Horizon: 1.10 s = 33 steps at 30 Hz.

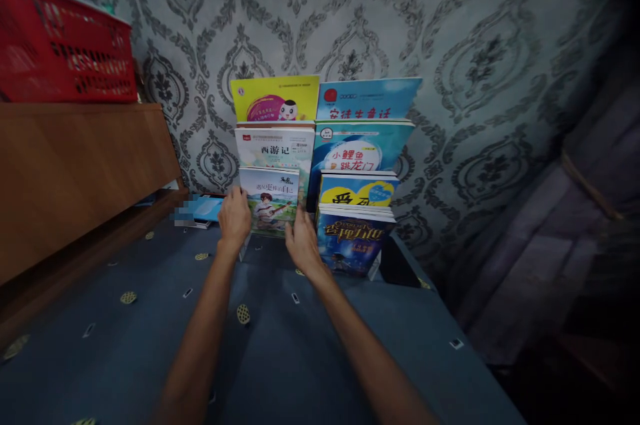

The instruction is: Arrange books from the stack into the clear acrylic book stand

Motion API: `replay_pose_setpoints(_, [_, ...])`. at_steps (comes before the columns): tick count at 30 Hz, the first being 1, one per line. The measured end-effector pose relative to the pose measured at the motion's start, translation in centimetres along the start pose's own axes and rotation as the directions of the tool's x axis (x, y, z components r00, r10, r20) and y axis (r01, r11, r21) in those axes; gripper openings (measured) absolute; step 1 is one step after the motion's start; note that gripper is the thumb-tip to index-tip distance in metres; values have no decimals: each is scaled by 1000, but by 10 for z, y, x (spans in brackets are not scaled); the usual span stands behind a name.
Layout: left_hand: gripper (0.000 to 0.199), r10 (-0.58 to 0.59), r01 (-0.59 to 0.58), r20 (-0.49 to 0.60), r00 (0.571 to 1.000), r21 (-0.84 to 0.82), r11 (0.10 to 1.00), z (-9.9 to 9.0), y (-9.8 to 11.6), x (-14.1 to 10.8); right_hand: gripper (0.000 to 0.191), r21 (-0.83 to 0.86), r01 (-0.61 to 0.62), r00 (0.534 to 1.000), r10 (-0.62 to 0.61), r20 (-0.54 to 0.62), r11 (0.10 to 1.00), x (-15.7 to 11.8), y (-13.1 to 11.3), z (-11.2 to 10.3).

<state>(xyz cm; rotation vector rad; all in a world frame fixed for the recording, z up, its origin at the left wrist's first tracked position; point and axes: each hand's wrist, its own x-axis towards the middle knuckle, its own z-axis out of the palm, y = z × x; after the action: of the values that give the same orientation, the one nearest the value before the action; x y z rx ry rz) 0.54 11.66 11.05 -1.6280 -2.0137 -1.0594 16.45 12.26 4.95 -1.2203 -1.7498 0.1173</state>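
Note:
A book with a guitar-playing figure on its cover (270, 201) stands upright in front of the left-hand column of books. My left hand (234, 217) grips its left edge with curled fingers. On the opposite edge my right hand (303, 241) holds the same book, its fingertips partly hidden. Right behind rises a pale storybook (275, 145), and above that shows a yellow book (275, 88). To the right, a second column steps up from a dark blue book (353, 241) through a yellow-and-blue book (357, 191) and a teal book (395, 145) to a light blue book (370, 91).
The books stand on a dark blue patterned cloth (270, 358) against a patterned wall (480, 78). At left is a wooden cabinet (85, 178) bearing a red basket (65, 45). A few flat books (207, 208) lie beside it. A pale curtain (535, 245) hangs at right.

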Motion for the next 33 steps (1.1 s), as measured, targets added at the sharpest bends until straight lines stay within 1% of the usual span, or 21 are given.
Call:
replay_pose_setpoints(3, [27,-28,29,-4,1000,11,1000,-1,3,-1,60,-2,-13,1000,13,10,1000,0,-3,-2])
replay_pose_setpoints(6, [26,-20,20,4,1000,15,1000,-3,5,-2,59,10,-11,1000,11,6,1000,0,-4,-2])
replay_pose_setpoints(10, [24,-11,11,-16,1000,15,1000,-4,6,-3,60,28,-14,1000,14,-19,1000,0,-5,-3])
replay_pose_setpoints(17, [25,-2,3,-48,999,25,1000,-2,7,-3,61,69,10,999,-8,-37,998,2,-9,-11])
replay_pose_setpoints(21, [26,-15,15,-42,999,13,1000,-4,7,-3,59,74,10,999,-6,-50,997,1,-14,-13])
replay_pose_setpoints(23, [27,-30,30,-30,999,11,999,-5,8,-4,59,75,31,997,-25,-76,997,-1,-18,-14])
replay_pose_setpoints(26, [28,-38,38,-14,999,11,999,-8,9,-4,59,79,83,987,-71,-146,993,-4,-24,-18])
replay_pose_setpoints(28, [28,-41,41,-11,999,5,999,-9,10,-4,56,82,104,980,-88,-180,991,-6,-28,-21])
replay_pose_setpoints(33, [27,-52,52,19,998,15,999,-9,10,-3,51,107,104,974,-80,-213,989,-6,-32,-25])
